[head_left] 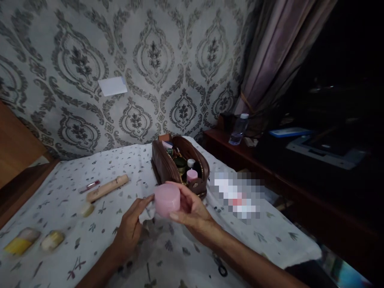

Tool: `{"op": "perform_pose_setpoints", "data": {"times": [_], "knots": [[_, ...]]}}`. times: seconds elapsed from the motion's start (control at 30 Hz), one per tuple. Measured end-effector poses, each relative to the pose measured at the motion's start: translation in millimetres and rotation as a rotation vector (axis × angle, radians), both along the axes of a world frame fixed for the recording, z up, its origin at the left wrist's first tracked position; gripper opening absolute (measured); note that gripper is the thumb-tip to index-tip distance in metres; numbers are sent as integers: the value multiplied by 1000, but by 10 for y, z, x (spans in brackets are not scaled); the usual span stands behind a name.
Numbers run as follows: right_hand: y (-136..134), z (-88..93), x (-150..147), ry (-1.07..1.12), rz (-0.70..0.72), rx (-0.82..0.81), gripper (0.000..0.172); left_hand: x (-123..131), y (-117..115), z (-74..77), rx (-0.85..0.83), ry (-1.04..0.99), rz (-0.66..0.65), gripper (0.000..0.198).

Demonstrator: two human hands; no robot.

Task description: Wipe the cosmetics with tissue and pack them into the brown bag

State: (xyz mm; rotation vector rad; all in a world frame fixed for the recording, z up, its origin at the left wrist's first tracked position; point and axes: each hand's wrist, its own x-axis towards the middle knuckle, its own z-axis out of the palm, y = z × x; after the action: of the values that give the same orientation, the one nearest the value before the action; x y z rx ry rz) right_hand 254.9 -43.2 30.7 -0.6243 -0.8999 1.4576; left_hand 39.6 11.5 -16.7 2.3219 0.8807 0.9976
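My right hand (189, 208) is wrapped round a round pink jar (167, 199), held just above the table. My left hand (130, 226) pinches a small white cloth or tissue (146, 214) against the jar's left side. Right behind the jar stands an open brown toiletry bag (168, 162) with small bottles and a pink-capped container (192, 175) inside.
A floral tablecloth (69, 216) covers the table. On its left lie a beige tube (107, 188), a thin pink stick (89, 186), a small pale jar (87, 209) and two yellowish items (33, 241). A water bottle (239, 130) stands on a dark side shelf at right.
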Motion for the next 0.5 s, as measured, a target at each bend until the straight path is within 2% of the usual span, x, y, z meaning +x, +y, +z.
{"op": "perform_pose_setpoints", "data": {"times": [0.07, 0.17, 0.23, 0.3, 0.4, 0.5], "knots": [[-8, 47, 83, -89, -17, 32, 71, -2, -29, 21, 40, -15, 0, 55], [-49, 100, 138, -304, -61, 60, 68, -4, -127, 87, 152, -61, 78, 50], [-96, 116, 131, -470, -103, 137, 65, 15, -205, 104, 229, -76, 98, 49], [-149, 131, 118, -599, -85, 233, 63, 49, -258, 69, 248, -73, 79, 52], [-213, 202, 167, -570, 30, 209, 63, 90, -248, -56, 139, -42, 108, 50], [-214, 377, 341, -429, 28, 112, 60, 87, -165, -170, 90, 15, 153, 52]]}}
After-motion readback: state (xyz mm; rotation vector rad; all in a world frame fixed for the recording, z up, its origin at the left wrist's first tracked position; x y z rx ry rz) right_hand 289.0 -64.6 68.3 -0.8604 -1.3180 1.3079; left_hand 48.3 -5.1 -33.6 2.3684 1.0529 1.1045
